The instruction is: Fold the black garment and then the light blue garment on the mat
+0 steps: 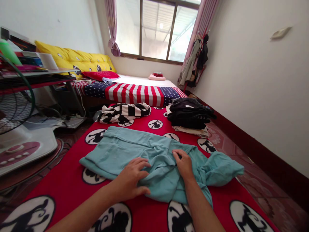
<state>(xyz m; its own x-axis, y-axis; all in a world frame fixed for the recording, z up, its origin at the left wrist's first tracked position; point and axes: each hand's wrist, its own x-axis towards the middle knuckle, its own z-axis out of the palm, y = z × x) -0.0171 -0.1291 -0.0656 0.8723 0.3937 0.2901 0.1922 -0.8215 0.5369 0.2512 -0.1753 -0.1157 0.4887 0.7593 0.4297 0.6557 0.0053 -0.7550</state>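
Note:
A light teal garment [135,149] lies spread and partly folded on a red blanket with black-and-white monkey prints [149,212]. My left hand [131,178] rests flat on its near edge, fingers spread and pressing the cloth. Near the garment's middle my right hand [183,163] pinches a fold of the teal cloth. One crumpled sleeve [224,169] trails off to the right.
A black-and-white striped garment [124,112] lies crumpled behind the teal one. A stack of folded dark clothes [189,116] sits at the back right. A bed with a stars-and-stripes cover [135,91] stands beyond. A fan [14,106] and a cluttered table [36,75] stand left; wall on the right.

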